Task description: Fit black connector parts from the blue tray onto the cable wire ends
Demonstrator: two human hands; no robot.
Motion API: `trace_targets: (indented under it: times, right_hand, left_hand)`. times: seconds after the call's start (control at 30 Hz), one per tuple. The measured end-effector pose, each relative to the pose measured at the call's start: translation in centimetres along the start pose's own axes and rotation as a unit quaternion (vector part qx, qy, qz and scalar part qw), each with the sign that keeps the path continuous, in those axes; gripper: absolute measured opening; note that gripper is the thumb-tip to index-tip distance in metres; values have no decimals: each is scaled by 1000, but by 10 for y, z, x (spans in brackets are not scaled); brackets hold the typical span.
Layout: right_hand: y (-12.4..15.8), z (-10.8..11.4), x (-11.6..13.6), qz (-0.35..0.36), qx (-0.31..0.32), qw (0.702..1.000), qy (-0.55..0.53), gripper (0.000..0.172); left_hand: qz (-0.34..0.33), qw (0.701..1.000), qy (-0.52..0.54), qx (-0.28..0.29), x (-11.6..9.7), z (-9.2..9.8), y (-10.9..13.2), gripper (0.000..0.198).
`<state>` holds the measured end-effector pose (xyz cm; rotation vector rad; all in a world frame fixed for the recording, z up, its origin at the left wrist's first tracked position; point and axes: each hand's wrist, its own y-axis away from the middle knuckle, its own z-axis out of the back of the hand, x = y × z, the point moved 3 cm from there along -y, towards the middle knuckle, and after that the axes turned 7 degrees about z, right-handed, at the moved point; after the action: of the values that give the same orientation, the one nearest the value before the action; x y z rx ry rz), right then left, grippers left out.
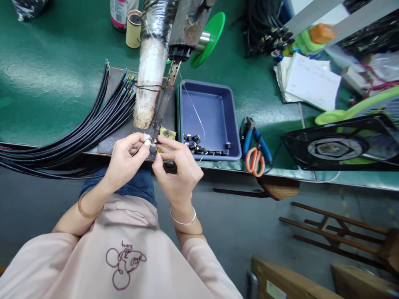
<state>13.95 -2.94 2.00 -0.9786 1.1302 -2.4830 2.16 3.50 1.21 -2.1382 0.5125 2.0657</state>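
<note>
My left hand (126, 160) is closed in a pinch just below the tip of a mounted soldering iron (165, 95). White coverings show at its fingertips, and the small piece between them is too hidden to name. Close beside it, my right hand (179, 168) is closed with thumb and fingers around a thin solder wire (199, 118). That wire runs from a green spool (208, 41) over the tray to the right hand, and its end points at the iron's tip. A yellowish sponge piece (167, 133) lies behind the right fingers.
A blue tray (235, 120) holds several small black connectors (195, 143). Black cables (77, 133) fan out at the left. A plastic-wrapped duct (149, 79) hangs over the work spot. Pliers (260, 143), scissors (254, 162) and a black fan (343, 143) sit at right.
</note>
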Motion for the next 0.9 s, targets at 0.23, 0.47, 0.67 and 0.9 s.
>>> trace_targets:
  times: [0.23, 0.47, 0.67, 0.9]
  right_hand:
    - [1, 1, -3, 38, 38, 999, 3, 21]
    - [1, 3, -7, 4, -4, 1000, -10, 15]
    - [2, -1, -9, -17, -5, 999, -32, 14]
    - [-1, -5, -9, -27, -8, 1000, -10, 14]
  left_hand:
    - [25, 999, 15, 30, 6, 2, 1, 16]
    - [29, 998, 20, 48, 10, 4, 5, 16]
    - [19, 999, 21, 36, 11, 4, 4, 18]
    - [-3, 1000, 15, 7, 8, 1, 0, 13]
